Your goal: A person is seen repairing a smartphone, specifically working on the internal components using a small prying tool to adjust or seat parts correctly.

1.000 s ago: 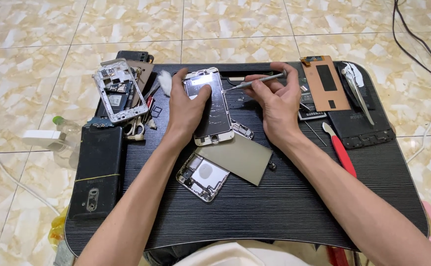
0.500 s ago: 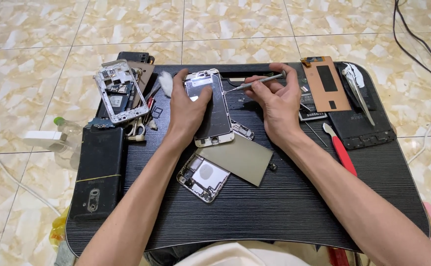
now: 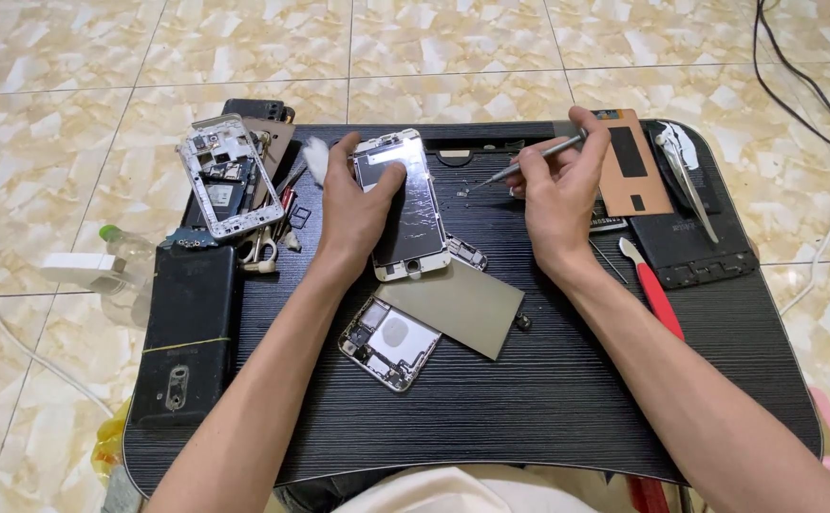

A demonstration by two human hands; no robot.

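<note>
My left hand (image 3: 353, 204) rests on the left side of a white-framed phone screen (image 3: 404, 204) with a cracked glass face, pressing it flat on the black ribbed lap table (image 3: 548, 399). My right hand (image 3: 559, 185) holds a thin metal screwdriver (image 3: 521, 161) like a pen, its tip pointing down-left and hovering just right of the screen. Below the screen lie a grey-green flat plate (image 3: 458, 306) and an opened phone body (image 3: 388, 342) with its circuit parts showing.
A stripped white phone frame (image 3: 225, 176) and small scissors lie at the far left. A black phone back (image 3: 187, 328) sits at the left edge. A brown panel (image 3: 631, 163), tweezers (image 3: 688, 180), a dark phone shell (image 3: 690, 249) and a red-handled tool (image 3: 657, 299) are on the right. Cables cross the tiled floor.
My right hand has drawn the screwdriver tip off the top of the screen and to the right. My left hand stays on the screen.
</note>
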